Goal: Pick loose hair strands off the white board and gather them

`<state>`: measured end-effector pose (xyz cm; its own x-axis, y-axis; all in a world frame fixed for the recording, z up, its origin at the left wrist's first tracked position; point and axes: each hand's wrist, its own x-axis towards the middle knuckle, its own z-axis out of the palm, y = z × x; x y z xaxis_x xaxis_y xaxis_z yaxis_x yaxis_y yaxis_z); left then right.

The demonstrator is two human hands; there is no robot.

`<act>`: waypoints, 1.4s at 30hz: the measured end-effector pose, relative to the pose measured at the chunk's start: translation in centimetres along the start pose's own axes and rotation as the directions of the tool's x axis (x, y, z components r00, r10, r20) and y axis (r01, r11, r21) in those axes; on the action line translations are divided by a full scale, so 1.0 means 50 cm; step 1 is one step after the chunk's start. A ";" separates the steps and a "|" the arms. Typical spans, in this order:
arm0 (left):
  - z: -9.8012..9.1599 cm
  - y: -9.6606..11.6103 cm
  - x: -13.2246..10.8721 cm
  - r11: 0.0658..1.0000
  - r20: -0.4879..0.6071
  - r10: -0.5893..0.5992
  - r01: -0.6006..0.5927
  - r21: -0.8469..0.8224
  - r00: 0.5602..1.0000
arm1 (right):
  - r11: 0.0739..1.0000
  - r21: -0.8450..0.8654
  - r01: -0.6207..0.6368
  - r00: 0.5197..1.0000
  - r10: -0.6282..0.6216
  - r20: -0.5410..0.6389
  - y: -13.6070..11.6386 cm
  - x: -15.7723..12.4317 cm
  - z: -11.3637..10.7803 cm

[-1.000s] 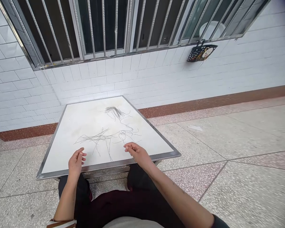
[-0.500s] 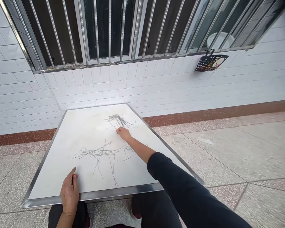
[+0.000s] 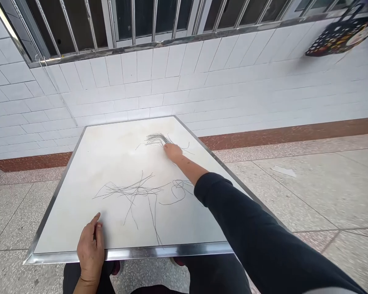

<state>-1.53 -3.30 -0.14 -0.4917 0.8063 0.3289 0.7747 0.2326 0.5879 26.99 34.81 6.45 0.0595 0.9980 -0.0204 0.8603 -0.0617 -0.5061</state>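
Observation:
A white metal-framed tabletop (image 3: 88, 228) lies in front of me. Near its far side is a dense bundle of thin dark strands (image 3: 155, 139), like hairs or fine wires. My right hand (image 3: 173, 152) reaches to the bundle's right end, its fingers pinched together among the strands; the fingertips are partly hidden. Looser crossing strands (image 3: 135, 190) spread over the middle of the board, with a looped group (image 3: 178, 188) under my right forearm. My left hand (image 3: 91, 245) rests at the near left edge, index finger stretched out and thumb apart, holding nothing.
Behind the board stands a white tiled wall (image 3: 116, 94) with a barred window (image 3: 153, 24) above. A dotted bag (image 3: 340, 38) hangs at the upper right. On the speckled floor (image 3: 297, 196) lies a white scrap (image 3: 283, 170). My legs are under the near edge.
My right hand has moved farther out and right, up to the far bundle. My left hand stays at the near edge. The camera view has shifted down and closer.

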 end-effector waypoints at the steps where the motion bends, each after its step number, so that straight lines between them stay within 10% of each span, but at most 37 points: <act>1: 0.000 0.000 0.000 1.000 -0.007 0.009 -0.009 0.004 1.000 | 1.000 0.007 0.026 0.999 -0.026 -0.021 -0.002 -0.004 -0.004; 10: -0.003 0.004 0.005 0.998 -0.060 0.048 -0.046 0.041 0.997 | 0.888 0.197 0.415 0.890 -0.442 0.115 -0.020 -0.269 0.020; 20: -0.004 -0.002 0.011 0.999 -0.056 0.045 -0.044 0.014 0.997 | 0.931 0.165 0.326 0.928 -0.349 0.132 0.009 -0.578 0.083; 42: -0.003 -0.011 0.015 0.998 -0.069 0.067 -0.068 -0.011 0.995 | 0.986 -0.127 0.107 0.984 -0.087 0.156 -0.003 -0.576 0.063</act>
<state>-2.36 -2.90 -0.10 -0.4647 0.7806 0.4180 0.8019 0.1708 0.5725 23.55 6.10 4.39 -0.0948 0.9894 -0.1104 0.9192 0.0444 -0.3913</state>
